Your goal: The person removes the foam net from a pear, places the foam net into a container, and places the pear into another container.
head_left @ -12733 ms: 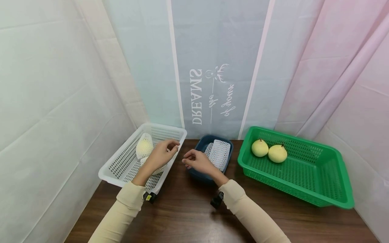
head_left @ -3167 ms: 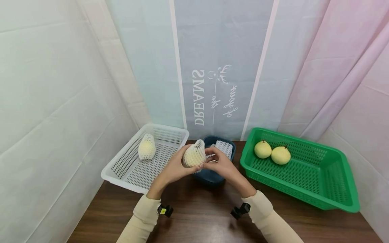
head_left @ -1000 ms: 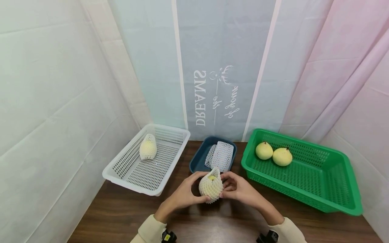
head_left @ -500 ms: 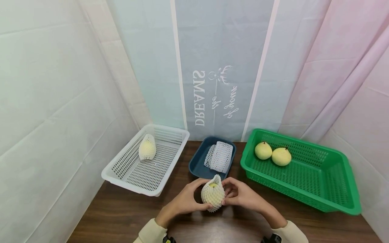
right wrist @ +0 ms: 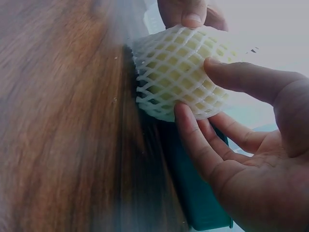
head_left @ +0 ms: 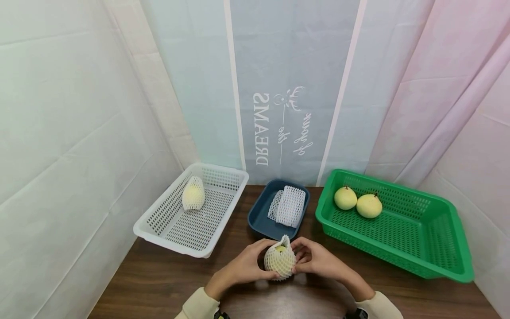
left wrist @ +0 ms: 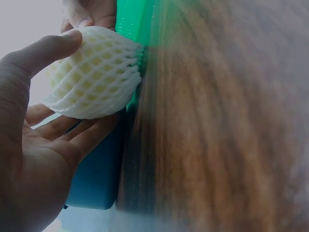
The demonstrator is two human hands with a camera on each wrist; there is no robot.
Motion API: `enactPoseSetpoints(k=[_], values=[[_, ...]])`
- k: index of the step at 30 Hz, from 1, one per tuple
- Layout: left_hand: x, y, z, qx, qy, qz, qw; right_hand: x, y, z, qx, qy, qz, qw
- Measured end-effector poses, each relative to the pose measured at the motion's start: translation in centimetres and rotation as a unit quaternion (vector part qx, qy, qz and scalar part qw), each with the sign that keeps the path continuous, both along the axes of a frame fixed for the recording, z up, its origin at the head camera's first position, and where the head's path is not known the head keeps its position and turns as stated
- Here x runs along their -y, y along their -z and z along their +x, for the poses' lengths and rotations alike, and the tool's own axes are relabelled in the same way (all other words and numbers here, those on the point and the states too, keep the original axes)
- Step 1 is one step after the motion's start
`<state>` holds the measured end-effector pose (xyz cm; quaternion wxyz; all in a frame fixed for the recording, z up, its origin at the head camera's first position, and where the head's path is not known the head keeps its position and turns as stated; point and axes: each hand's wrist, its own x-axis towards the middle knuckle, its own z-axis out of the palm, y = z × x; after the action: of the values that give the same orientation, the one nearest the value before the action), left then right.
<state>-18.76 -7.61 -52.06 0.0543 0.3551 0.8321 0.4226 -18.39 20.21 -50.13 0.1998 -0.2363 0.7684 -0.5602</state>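
A pale yellow pear (head_left: 280, 263) in a white foam net sleeve (left wrist: 96, 79) sits between both hands, just in front of the blue tray (head_left: 260, 225). My left hand (head_left: 248, 265) grips its left side, thumb toward me and fingers on the far side. From the right, my right hand (head_left: 320, 260) holds it with thumb and fingertips, as the right wrist view shows. The sleeve's upper end stands up in a gathered peak, with the pear's top showing through the opening. Its lower edge is right at the wooden table (right wrist: 58, 121).
Folded foam net sleeves (head_left: 291, 206) lie in the blue tray. At left, a white basket (head_left: 163, 239) holds another sleeved pear (head_left: 193, 193). The green basket (head_left: 382, 246) at right holds two bare pears (head_left: 369, 206). A curtain (head_left: 295, 53) hangs behind.
The sleeved pear left the white basket, was held over the blue tray, and came toward me to the table in front of it. Over the last second it moved slightly nearer, both hands with it.
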Motion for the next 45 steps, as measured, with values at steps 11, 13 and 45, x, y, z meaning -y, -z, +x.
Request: enactPoseSetpoints(k=[11,13,45], values=[[0.1,0.5,-0.5,0.039,0.012,-0.01,0.9991,-0.1,0.7,-0.3,0.003,0.008,0.008,1.0],[0.1,0.4,-0.5,0.053,0.008,-0.013,0.9985,-0.1,0.7,-0.3,0.003,0.009,0.007,1.0],[-0.4,0.9,-0.5,0.038,0.001,-0.022,0.9991,1.2,-4.2,-0.9,-0.21,0.057,0.02,0.976]])
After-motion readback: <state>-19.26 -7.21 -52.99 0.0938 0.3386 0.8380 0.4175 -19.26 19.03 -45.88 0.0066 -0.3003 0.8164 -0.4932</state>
